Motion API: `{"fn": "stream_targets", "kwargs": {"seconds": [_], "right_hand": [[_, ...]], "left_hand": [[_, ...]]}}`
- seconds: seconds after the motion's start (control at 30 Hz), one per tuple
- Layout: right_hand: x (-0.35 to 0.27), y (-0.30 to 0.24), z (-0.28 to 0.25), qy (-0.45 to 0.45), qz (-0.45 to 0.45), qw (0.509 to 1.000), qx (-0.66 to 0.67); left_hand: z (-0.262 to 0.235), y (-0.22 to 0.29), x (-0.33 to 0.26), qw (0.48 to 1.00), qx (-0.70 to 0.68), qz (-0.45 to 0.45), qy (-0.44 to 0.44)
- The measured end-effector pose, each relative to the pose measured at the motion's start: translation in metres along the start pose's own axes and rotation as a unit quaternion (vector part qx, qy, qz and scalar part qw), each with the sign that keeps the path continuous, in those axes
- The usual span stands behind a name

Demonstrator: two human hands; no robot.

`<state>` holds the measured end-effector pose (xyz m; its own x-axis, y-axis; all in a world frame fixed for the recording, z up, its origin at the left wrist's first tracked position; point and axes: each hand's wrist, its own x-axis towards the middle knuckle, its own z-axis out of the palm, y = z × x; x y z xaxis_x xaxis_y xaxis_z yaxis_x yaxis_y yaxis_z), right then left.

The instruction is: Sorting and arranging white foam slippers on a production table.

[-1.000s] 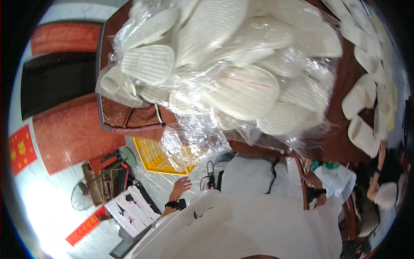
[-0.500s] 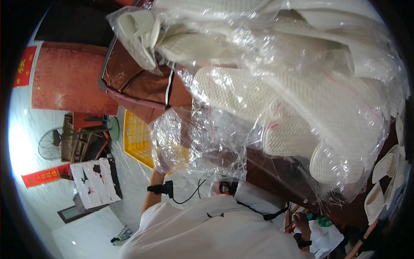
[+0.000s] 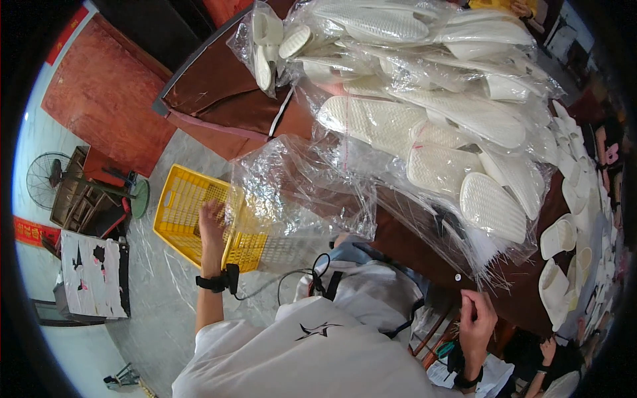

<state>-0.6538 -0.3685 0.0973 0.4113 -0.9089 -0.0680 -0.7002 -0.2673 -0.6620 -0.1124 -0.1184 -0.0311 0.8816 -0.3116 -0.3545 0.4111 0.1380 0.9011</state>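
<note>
Shifting outward beside the crinkled clear plastic bag [image 3: 298,176] hanging off the brown-covered table [image 3: 209,86], the left hand [image 3: 212,231], grip unclear, is hovering over the yellow latticed crate [image 3: 180,199], while the right hand [image 3: 476,322], fingers narrowly curled, is rising, bringing thin white strands [image 3: 490,253] within reach.

This looks like a small workshop where slippers are handled in bulk. A heap of white textured slippers in clear plastic bags [image 3: 378,123] covers much of a brown surface [image 3: 212,86]. Loose white slippers [image 3: 558,237] crowd its right side, with a co-worker's bare hand [image 3: 547,349] near them. A yellow latticed plastic crate [image 3: 174,199] sits on the smooth grey floor [image 3: 159,285] at left. Farther left, a round-caged fan [image 3: 50,176] and slatted brown wooden furniture [image 3: 74,199] suggest a makeshift workroom.
</note>
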Motion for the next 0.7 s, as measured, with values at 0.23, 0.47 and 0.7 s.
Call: {"fn": "stream_targets", "kwargs": {"seconds": [0.23,0.47,0.7], "right_hand": [[0.071,-0.079,0.065,-0.007,-0.295,0.955,-0.019],[0.154,-0.08,0.146,0.013,-0.308,0.938,-0.158],[0.182,-0.056,0.167,0.057,-0.274,0.93,-0.24]], "left_hand": [[0.109,0.031,-0.076,0.705,0.483,0.519,-0.012],[0.193,-0.035,-0.1,0.648,0.594,0.45,-0.16],[0.201,-0.062,-0.07,0.639,0.619,0.405,-0.21]]}}
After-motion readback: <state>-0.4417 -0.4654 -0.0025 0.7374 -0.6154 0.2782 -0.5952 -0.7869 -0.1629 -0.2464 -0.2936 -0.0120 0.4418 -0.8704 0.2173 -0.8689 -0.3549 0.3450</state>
